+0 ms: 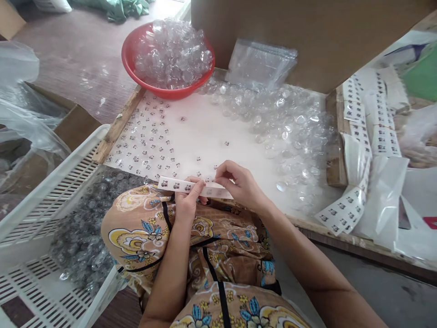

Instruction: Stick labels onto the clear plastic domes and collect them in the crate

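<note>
A white strip of panda stickers (pixel 170 184) lies across my lap at the table's near edge. My left hand (pixel 187 197) pinches it near the middle, thumb on top. Stickers show left of the thumb; the part to the right looks mostly bare. Over that right part, my right hand (pixel 239 186) has thumb and forefinger drawn together in a pinch; whatever is between the fingertips is too small to make out. Just beyond, on the white tabletop (pixel 208 123), clear pieces with panda pictures (pixel 153 132) lie spread at the left. Loose clear round pieces (pixel 300 136) cover the right side.
A red basin (pixel 167 93) heaped with clear pieces (pixel 174 52) stands at the back left. Clear plastic bags (pixel 261 64) lean on a cardboard box (pixel 307 36). More sticker strips (pixel 357 136) hang over the wooden rim (pixel 336 136). A white crate (pixel 44 187) with clear pieces sits at lower left.
</note>
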Motion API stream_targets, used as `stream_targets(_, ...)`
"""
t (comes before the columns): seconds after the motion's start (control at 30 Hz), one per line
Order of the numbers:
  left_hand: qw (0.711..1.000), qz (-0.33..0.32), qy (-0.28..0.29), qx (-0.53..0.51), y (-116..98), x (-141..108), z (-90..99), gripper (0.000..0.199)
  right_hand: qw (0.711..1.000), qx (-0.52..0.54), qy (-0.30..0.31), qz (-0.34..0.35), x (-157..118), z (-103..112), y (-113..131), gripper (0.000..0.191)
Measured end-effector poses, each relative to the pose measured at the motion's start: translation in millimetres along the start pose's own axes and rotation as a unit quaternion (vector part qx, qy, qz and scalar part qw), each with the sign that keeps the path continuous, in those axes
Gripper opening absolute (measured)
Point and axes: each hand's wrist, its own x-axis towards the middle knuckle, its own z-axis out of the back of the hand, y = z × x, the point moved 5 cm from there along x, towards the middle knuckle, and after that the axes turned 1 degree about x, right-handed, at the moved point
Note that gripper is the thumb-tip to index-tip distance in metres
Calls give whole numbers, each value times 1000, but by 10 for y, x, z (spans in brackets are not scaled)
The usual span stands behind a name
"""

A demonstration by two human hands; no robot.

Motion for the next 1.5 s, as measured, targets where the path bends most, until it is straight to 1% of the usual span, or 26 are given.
stream_targets(0.1,1000,1,-11,1,-18,-3,2,27,992,113,-38,-38,6,50,-52,12)
stream_targets(0.13,1000,0,-12,6,-21,-5,1,27,987,143,-41,-54,6,46,-62,14)
stream_targets(0.2,1000,-4,-7,17,-23,-11,-5,25,979,184,-22,-85,4,-8,-66,19)
stream_targets(0.27,1000,-8,3,28,-24,-16,-12,24,975,197,1,-107,2,-84,-61,22)
stream_targets(0.37,999,-7,12,39,-21,-21,-13,23,975,186,2,-119,3,-157,-68,24)
stream_targets(0.47,999,-7,16,40,-20,-22,-13,22,977,173,-4,-123,-1,-178,-89,22)
stream_targets(0.7,999,-13,21,41,-22,-16,-17,25,979,155,-2,-129,-16,-182,-121,21)
stream_targets(0.87,999,-18,26,44,-22,-20,-13,22,979,154,-9,-130,-9,-187,-121,20)
stream_targets(1.17,999,-10,22,49,-28,-19,-18,26,983,144,-17,-116,-16,-203,-144,18)
stream_targets(1.27,998,-15,29,54,-27,-18,-17,26,990,99,-33,-97,-25,-215,-142,13)
stream_targets(1.4,998,-16,35,53,-21,-12,-9,27,997,-11,-55,-61,-41,-206,-73,4)
stream_targets(1.47,998,-21,36,49,-28,-12,-7,27,996,-14,-60,-64,-48,-197,-60,13)
stream_targets(1.5,998,-24,40,50,-31,-13,-10,27,996,5,-50,-73,-47,-201,-71,20)
